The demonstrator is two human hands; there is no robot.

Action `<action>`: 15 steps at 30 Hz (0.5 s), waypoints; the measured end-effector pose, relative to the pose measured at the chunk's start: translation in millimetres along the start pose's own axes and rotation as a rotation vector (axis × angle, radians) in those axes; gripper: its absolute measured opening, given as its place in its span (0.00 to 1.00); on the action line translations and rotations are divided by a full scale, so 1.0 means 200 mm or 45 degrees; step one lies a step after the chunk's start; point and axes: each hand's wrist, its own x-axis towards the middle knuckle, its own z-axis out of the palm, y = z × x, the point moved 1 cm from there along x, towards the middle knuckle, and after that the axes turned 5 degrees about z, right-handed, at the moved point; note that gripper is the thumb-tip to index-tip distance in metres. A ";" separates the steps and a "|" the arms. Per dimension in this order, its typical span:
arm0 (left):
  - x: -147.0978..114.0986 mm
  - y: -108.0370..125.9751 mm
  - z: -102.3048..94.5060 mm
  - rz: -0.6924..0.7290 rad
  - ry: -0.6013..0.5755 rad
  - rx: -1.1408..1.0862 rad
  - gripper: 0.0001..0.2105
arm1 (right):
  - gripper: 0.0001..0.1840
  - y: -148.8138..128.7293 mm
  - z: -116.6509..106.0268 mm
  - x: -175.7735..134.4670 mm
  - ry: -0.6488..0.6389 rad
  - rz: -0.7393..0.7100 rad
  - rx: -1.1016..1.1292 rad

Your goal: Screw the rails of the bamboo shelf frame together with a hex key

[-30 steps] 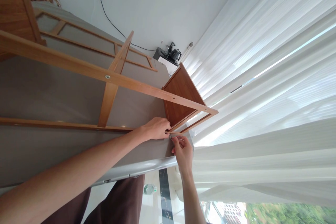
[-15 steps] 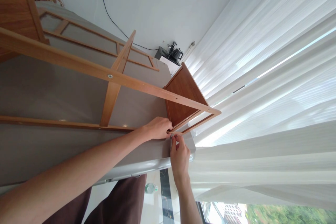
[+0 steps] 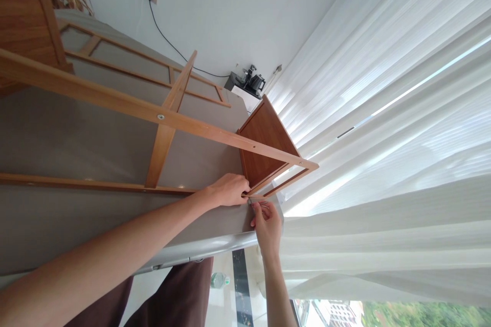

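Note:
A wooden furniture frame, made of long rails, a crosspiece and end panels, lies on its side on a grey-brown surface. My left hand is closed around the lower rail at its right end, beside the brown end panel. Just to the right, my right hand pinches with thumb and fingertips close to the same rail end. Something small, thin and metallic shows at those fingertips, too small to name. A round metal fastener sits in the upper rail where the crosspiece meets it.
Another wooden frame lies flat behind. Near the wall, a black kettle stands on a small cabinet. White curtains hang on the right. On the floor below the surface's edge is a clear plastic bottle.
My right hand has shifted slightly down and right, and its fingers have curled differently at the rail end. My left hand keeps its hold. The view has moved a little.

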 end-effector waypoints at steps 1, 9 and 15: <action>0.00 0.00 0.00 0.002 0.000 0.001 0.08 | 0.25 0.00 0.00 -0.01 0.013 -0.015 -0.009; 0.00 0.00 0.00 0.009 0.005 -0.007 0.08 | 0.22 -0.02 0.04 -0.05 0.130 -0.187 -0.243; 0.00 0.00 0.00 0.004 -0.004 -0.020 0.10 | 0.26 -0.02 0.07 -0.07 0.114 -0.314 -0.355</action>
